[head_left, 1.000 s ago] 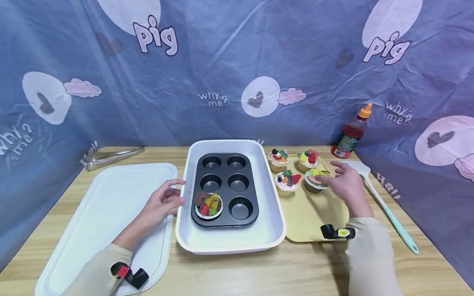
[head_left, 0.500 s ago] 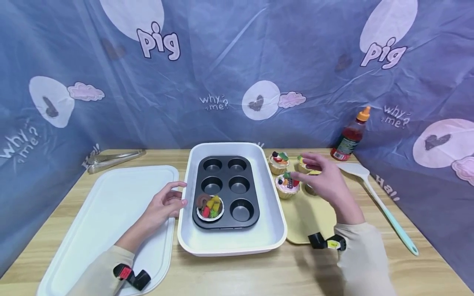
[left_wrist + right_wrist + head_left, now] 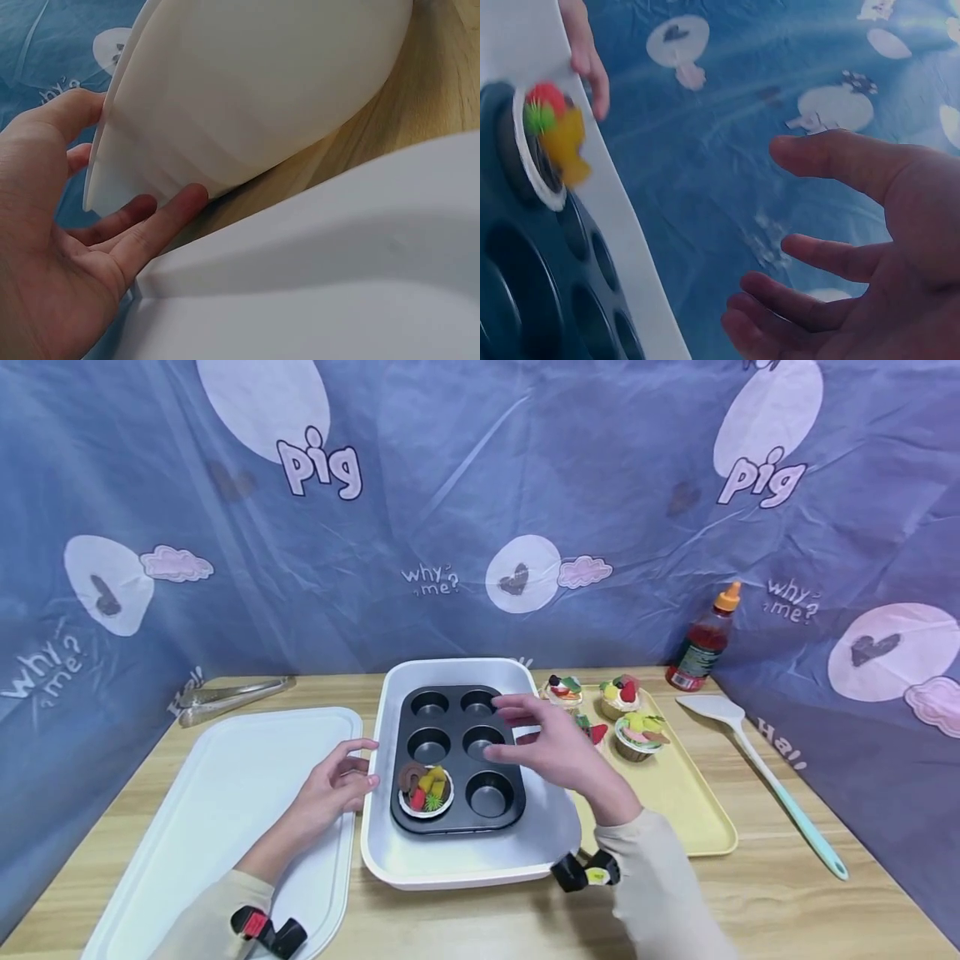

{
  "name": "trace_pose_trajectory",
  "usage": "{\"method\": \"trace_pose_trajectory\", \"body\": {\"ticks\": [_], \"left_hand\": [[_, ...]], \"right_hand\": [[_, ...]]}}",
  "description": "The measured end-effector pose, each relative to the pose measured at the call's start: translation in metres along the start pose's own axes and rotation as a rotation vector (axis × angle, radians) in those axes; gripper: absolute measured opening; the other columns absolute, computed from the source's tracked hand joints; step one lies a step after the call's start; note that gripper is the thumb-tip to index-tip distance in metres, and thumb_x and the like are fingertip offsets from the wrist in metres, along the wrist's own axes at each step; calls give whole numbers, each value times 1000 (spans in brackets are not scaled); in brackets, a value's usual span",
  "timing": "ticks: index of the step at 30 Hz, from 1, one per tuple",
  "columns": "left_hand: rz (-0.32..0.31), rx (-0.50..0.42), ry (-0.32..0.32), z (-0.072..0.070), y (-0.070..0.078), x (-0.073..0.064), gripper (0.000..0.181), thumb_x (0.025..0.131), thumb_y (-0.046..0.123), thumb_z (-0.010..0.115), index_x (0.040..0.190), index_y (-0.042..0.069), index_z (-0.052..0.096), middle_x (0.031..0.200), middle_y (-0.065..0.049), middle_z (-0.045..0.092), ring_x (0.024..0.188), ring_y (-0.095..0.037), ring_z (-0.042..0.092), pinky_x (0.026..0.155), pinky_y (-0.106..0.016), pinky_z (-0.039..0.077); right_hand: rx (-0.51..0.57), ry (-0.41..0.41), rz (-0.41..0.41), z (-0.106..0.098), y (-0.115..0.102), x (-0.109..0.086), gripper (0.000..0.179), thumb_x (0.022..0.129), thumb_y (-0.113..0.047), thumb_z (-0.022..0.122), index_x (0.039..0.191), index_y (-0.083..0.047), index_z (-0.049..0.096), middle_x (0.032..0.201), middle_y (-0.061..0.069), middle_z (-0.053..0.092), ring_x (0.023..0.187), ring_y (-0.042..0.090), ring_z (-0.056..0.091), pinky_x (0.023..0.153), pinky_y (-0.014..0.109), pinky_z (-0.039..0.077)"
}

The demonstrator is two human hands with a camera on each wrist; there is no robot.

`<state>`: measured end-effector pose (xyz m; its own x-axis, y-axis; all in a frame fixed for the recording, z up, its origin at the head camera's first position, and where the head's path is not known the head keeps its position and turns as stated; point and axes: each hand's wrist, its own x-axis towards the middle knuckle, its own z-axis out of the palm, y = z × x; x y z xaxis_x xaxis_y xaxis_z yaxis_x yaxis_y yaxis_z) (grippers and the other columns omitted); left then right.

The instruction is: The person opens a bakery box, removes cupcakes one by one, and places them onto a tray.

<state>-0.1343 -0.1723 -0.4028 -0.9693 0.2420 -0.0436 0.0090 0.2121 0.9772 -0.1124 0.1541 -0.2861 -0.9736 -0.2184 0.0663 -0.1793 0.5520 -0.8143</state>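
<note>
My left hand (image 3: 330,781) holds the left rim of the deep white tray (image 3: 468,872). In the left wrist view, curled fingers (image 3: 196,196) touch the tray's outer wall, with another digit at its rim. Above the right side of the black muffin tin (image 3: 457,822), my right hand (image 3: 551,747) hovers with thumb and fingers apart, holding nothing. The tin lies inside the white tray, and one fruit-topped cupcake (image 3: 425,792) sits in its near left cup. In the right wrist view, that cupcake's topping (image 3: 562,142) shows beyond the spread right hand (image 3: 855,255).
Several cupcakes, including a green-topped one (image 3: 640,735), stand on a yellow tray (image 3: 690,810); my right hand partly hides one. A flat white tray (image 3: 232,777) lies left, metal tongs (image 3: 236,697) behind it. A sauce bottle (image 3: 702,639) and spatula (image 3: 772,781) are right.
My right hand has moved left from the cupcakes on the yellow tray to above the muffin tin, carrying nothing. My left hand stays at the white tray's rim.
</note>
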Motion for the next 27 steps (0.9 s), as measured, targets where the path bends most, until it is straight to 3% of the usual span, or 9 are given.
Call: {"method": "trace_pose_trajectory", "body": {"ticks": [6,16,27], "left_hand": [[7,0,-4,0,-1,0,51,98,20,67,144,15,45,120,-16,52,99,-13,62,80,-32,58],[15,-8,-6,0,-1,-1,51,98,21,67,144,14,45,118,-16,52,98,-12,63,79,-32,58],[8,-8,1,0,-1,1,51,97,21,68,143,15,46,118,-16,53,98,-12,63,78,-34,58]], "right_hand": [[70,-33,-59,29,-12,7,59,82,-18,84,135,-10,61,130,15,65,120,31,62,99,43,53],[119,-58,-55,60,-14,11,60,80,-16,85,135,-10,61,130,13,65,120,32,62,98,45,54],[12,-183,-35,75,-4,13,72,77,-22,88,141,-13,57,138,18,60,124,32,60,94,40,55]]}}
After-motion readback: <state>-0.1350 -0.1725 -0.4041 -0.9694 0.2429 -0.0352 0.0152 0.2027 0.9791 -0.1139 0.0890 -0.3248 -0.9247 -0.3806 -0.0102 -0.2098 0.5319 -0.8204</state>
